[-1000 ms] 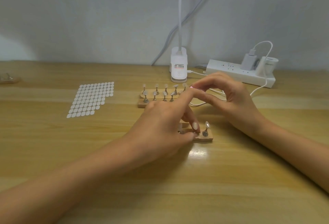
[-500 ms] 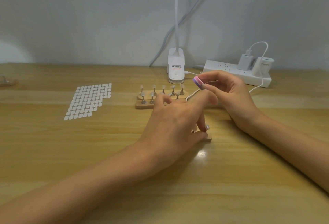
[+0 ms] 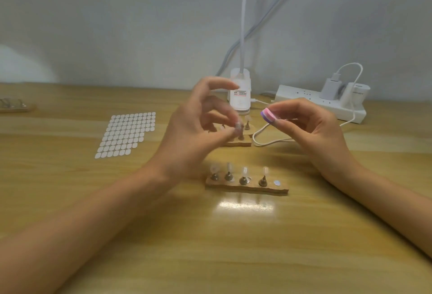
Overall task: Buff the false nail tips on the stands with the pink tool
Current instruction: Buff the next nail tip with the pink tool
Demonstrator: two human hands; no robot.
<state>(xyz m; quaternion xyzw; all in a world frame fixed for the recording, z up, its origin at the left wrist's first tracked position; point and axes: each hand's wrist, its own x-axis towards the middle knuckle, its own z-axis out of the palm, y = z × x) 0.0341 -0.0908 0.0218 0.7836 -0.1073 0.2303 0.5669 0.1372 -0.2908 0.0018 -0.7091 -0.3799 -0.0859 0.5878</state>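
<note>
Over desk [image 3: 210, 247], right hand [image 3: 313, 130] pinches pink tool [image 3: 267, 116], left hand [image 3: 194, 134] nail tip [image 3: 238, 127].

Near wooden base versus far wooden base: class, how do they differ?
The near wooden base lies in full view; the far wooden base is partly hidden behind the left hand. The near base has one bare disc; the far base's pegs cannot be counted. Both hold nail tips on pegs.

light: soft, even | glare: bright patch on table [image 3: 245, 204] | blur: left hand [image 3: 194, 134] motion-smeared
</note>
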